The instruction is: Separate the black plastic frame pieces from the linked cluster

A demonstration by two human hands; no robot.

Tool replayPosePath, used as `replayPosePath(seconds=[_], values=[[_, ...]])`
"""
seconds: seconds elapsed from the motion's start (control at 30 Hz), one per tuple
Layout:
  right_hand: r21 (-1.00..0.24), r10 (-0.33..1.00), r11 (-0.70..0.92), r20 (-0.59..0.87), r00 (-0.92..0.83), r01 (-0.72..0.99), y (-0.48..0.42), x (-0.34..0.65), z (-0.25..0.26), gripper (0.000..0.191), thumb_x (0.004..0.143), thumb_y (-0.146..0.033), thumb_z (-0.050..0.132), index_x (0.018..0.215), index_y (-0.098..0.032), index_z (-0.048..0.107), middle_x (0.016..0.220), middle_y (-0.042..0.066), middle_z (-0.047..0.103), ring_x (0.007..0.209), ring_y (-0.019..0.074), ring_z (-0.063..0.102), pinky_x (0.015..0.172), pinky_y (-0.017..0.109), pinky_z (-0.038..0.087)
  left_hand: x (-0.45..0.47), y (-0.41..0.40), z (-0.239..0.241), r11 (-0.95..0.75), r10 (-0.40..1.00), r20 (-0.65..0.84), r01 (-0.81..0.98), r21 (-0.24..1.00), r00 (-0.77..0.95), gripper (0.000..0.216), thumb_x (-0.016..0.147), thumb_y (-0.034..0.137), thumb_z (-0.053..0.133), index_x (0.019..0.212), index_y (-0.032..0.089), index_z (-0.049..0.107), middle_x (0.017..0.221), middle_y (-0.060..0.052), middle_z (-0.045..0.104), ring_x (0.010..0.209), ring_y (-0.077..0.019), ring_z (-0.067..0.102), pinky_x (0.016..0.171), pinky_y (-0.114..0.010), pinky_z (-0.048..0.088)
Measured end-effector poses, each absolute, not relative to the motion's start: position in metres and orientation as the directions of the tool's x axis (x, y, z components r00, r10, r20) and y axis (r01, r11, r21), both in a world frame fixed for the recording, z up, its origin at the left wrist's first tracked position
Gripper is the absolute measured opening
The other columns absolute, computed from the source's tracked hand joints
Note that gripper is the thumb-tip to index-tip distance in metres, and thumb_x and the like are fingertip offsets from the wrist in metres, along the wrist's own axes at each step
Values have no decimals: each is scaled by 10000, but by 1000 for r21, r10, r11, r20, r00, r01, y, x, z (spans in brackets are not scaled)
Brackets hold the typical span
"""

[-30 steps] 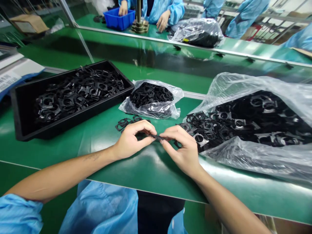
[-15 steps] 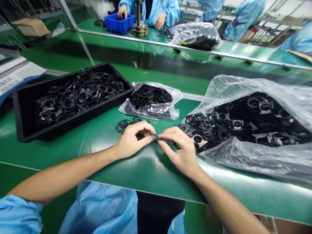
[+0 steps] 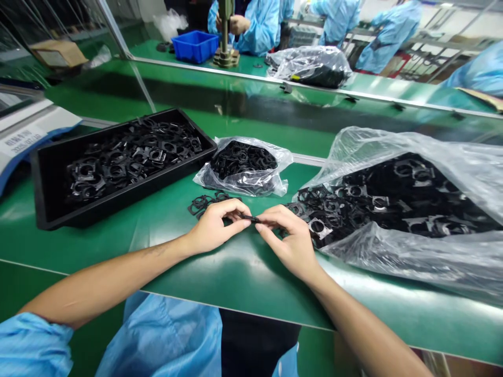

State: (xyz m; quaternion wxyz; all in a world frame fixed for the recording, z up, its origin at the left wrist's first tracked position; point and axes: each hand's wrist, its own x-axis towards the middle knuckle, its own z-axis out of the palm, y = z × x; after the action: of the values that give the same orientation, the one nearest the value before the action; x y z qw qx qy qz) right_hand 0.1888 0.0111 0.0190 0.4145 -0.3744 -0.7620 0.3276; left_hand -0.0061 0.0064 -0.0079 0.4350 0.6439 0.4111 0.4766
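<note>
My left hand [image 3: 215,228] and my right hand [image 3: 291,241] meet over the green table [image 3: 236,272], both pinched on a small flat black plastic part [image 3: 251,218] held between their fingertips. Just behind my left hand lie a few loose black rings [image 3: 202,203]. A small clear bag of black rings [image 3: 242,165] sits beyond them. To the right, a large open clear bag [image 3: 412,204] spills black square frame parts toward my right hand. A black tray [image 3: 47,173] with several such parts stands at the left.
Across the green belt, people in blue coats work near a blue bin [image 3: 195,45], a metal press stand [image 3: 225,52] and another bag of parts [image 3: 310,65]. Papers on a blue board [image 3: 23,136] lie at far left. The table's front edge runs beneath my forearms.
My hands stay together on the small part, with barely any shift. The view has tilted up slightly, so everything sits a little lower in the picture.
</note>
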Motion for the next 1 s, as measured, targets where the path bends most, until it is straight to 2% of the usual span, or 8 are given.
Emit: replayPosePath(seconds=[0.23, 0.57, 1.0], values=[[-823, 847, 491, 374, -377, 287, 11, 188, 19, 88, 895, -184, 654, 898, -208, 738, 850, 48, 689, 720, 161, 630, 644, 297, 558, -5, 6, -7, -281, 942, 250, 115, 953, 225, 34, 840, 195, 665, 852, 164, 664, 791, -17, 683, 721, -135, 639, 697, -243, 537], [-790, 804, 531, 357, -475, 305, 11, 188, 17, 132, 899, -121, 626, 903, -199, 732, 834, 44, 671, 738, 156, 623, 673, 296, 552, -9, 7, -8, -289, 918, 192, 253, 923, 347, 43, 850, 186, 634, 823, 166, 662, 791, -13, 676, 731, -141, 609, 696, -254, 480], [-778, 796, 547, 370, -479, 309, 9, 189, 16, 118, 911, -135, 624, 919, -191, 728, 837, 43, 668, 745, 151, 620, 681, 288, 546, -9, 7, -8, -286, 913, 182, 256, 923, 365, 54, 868, 189, 622, 839, 161, 659, 817, -15, 679, 755, -135, 611, 722, -240, 490]])
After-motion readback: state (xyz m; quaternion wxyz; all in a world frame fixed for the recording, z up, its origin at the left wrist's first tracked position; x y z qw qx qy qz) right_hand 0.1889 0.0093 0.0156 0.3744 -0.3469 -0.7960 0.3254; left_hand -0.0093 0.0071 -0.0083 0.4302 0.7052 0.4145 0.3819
